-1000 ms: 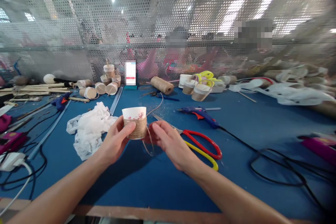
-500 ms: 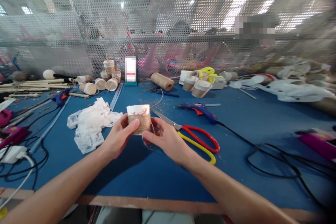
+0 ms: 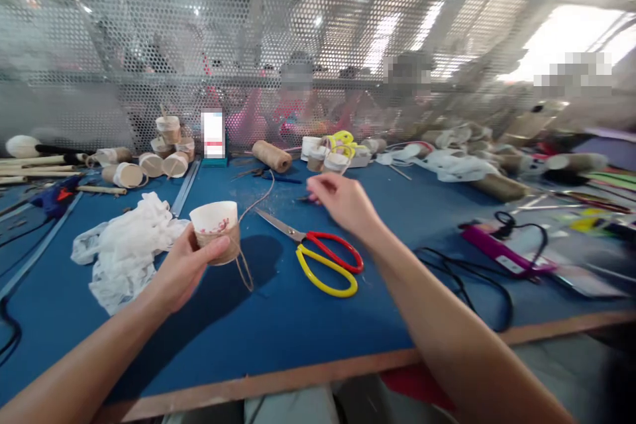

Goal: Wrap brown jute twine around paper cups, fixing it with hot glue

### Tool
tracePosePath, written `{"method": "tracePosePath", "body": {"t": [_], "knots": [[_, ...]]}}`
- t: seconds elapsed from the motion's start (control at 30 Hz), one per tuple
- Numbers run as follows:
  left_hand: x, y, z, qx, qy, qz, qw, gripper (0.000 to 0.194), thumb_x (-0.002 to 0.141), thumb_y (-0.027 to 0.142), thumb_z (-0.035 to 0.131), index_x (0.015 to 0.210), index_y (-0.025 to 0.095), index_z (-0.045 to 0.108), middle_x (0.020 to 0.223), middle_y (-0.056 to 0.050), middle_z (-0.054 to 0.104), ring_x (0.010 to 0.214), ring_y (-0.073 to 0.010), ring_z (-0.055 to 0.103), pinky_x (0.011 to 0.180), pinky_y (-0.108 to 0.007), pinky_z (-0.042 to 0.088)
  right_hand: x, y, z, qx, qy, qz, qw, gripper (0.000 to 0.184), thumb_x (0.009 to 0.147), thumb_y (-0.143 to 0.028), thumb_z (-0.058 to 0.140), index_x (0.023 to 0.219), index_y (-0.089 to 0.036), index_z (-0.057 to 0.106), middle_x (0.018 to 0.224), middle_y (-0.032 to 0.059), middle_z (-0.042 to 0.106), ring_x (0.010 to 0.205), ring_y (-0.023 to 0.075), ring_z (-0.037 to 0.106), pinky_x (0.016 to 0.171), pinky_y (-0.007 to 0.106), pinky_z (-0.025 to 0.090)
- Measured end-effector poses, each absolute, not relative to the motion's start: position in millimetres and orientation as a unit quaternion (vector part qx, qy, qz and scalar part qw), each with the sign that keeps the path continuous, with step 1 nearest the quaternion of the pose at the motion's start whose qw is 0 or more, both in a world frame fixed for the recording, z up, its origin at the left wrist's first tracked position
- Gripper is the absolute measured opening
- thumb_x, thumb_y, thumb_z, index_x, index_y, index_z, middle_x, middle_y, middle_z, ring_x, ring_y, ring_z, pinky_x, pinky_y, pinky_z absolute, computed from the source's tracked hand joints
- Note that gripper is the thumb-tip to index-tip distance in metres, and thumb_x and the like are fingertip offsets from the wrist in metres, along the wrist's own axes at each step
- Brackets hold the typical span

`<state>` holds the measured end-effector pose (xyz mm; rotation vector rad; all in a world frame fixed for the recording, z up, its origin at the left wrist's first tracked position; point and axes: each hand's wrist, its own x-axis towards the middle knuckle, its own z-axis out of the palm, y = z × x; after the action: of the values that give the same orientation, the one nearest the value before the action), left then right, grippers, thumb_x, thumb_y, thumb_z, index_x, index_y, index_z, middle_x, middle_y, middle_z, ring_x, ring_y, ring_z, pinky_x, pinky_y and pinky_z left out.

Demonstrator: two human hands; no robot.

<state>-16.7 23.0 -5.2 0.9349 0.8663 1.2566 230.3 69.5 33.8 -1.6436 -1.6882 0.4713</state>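
My left hand grips a white paper cup with a red printed pattern, its lower part wrapped in brown twine. A loop of twine hangs off the cup's right side, and a strand runs back toward a twine spool. Farther right, my right hand is closed around a hot glue gun, mostly hidden under the hand; just its dark nozzle sticks out to the left. Between the hands lie scissors with one red and one yellow handle, blades slightly apart.
Crumpled white plastic lies left of the cup. Wrapped cups are stacked at the back left, near a phone on a stand. At right are a purple power strip and black cords. Perforated metal stands behind.
My right hand has left the cup and moved right and away from me onto the glue gun. The cup, in my left hand, now tilts a little. The view has turned right.
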Motion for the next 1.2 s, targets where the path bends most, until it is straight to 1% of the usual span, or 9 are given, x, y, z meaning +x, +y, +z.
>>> {"method": "tracePosePath", "body": {"t": [0.07,0.13,0.23,0.43,0.57,0.67,0.8,1.0,1.2], "knots": [[-18,23,-5,0.420,0.392,0.545,0.611,0.045,0.056,0.022,0.078,0.097,0.015,0.061,0.092,-0.005,0.067,0.086,-0.0187,0.061,0.074,-0.027,0.048,262,85,34,-0.696,-0.621,0.155,0.326,0.027,0.088,-0.032,0.043,0.100,-0.013,0.058,0.101,0.0065,0.059,0.096,0.0214,0.056,0.081,0.035,0.045],[-20,24,-5,0.434,0.397,0.538,0.604,0.044,0.055,0.021,0.078,0.096,0.015,0.061,0.088,-0.005,0.067,0.080,-0.0176,0.061,0.070,-0.025,0.048,285,97,26,-0.733,-0.598,0.160,0.280,0.022,0.087,-0.031,0.047,0.105,-0.020,0.056,0.112,0.0066,0.055,0.093,0.0169,0.055,0.079,0.036,0.047],[-22,24,-3,0.449,0.388,0.533,0.603,0.047,0.057,0.022,0.077,0.100,0.016,0.059,0.090,-0.005,0.066,0.083,-0.0185,0.061,0.071,-0.025,0.048,299,107,7,-0.759,-0.578,0.177,0.243,0.026,0.087,-0.030,0.048,0.110,-0.020,0.054,0.114,0.0074,0.054,0.093,0.0174,0.055,0.079,0.037,0.047],[-23,22,2,0.473,0.386,0.526,0.593,0.076,0.061,0.023,0.074,0.127,0.029,0.037,0.092,-0.002,0.065,0.083,-0.0177,0.060,0.072,-0.026,0.046,298,113,-10,-0.761,-0.548,0.203,0.282,0.025,0.087,-0.031,0.048,0.108,-0.018,0.054,0.111,0.0070,0.055,0.092,0.0171,0.056,0.077,0.036,0.048],[-23,23,3,0.496,0.383,0.517,0.583,0.057,0.059,0.024,0.075,0.109,0.025,0.047,0.079,-0.001,0.065,0.073,-0.0157,0.060,0.064,-0.023,0.047,288,98,9,-0.720,-0.540,0.238,0.365,0.015,0.077,-0.022,0.059,0.090,-0.015,0.056,0.084,0.0053,0.062,0.070,0.0151,0.059,0.065,0.032,0.050],[-22,25,0,0.504,0.398,0.506,0.576,0.041,0.057,0.022,0.075,0.090,0.022,0.050,0.071,0.002,0.063,0.064,-0.0130,0.059,0.056,-0.021,0.045,267,79,29,-0.653,-0.551,0.304,0.422,0.012,0.071,-0.017,0.059,0.081,-0.019,0.051,0.072,0.0029,0.062,0.060,0.0137,0.059,0.061,0.029,0.051],[-20,27,-4,0.510,0.413,0.479,0.584,0.031,0.055,0.020,0.076,0.069,0.018,0.048,0.061,0.002,0.062,0.056,-0.0121,0.058,0.052,-0.020,0.043,233,56,49,-0.585,-0.575,0.395,0.414,0.011,0.065,-0.026,0.061,0.065,-0.018,0.054,0.061,0.0047,0.063,0.051,0.0136,0.057,0.050,0.027,0.049],[-18,31,-8,0.512,0.430,0.454,0.589,0.029,0.048,0.014,0.077,0.057,0.017,0.050,0.049,0.006,0.056,0.048,-0.0100,0.052,0.048,-0.019,0.038,203,37,39,-0.481,-0.608,0.495,0.392,0.016,0.067,-0.024,0.059,0.080,-0.015,0.059,0.048,-0.0028,0.054,0.039,0.0076,0.045,0.040,0.021,0.037],[-23,36,-16,0.570,0.466,0.422,0.529,0.018,0.055,0.021,0.073,0.062,0.018,0.057,0.059,0.001,0.059,0.059,-0.0172,0.056,0.057,-0.026,0.043,198,33,20,-0.478,-0.597,0.526,0.372,0.025,0.066,-0.023,0.060,0.090,-0.015,0.058,0.059,-0.0013,0.057,0.042,0.0075,0.042,0.039,0.022,0.036]]}}
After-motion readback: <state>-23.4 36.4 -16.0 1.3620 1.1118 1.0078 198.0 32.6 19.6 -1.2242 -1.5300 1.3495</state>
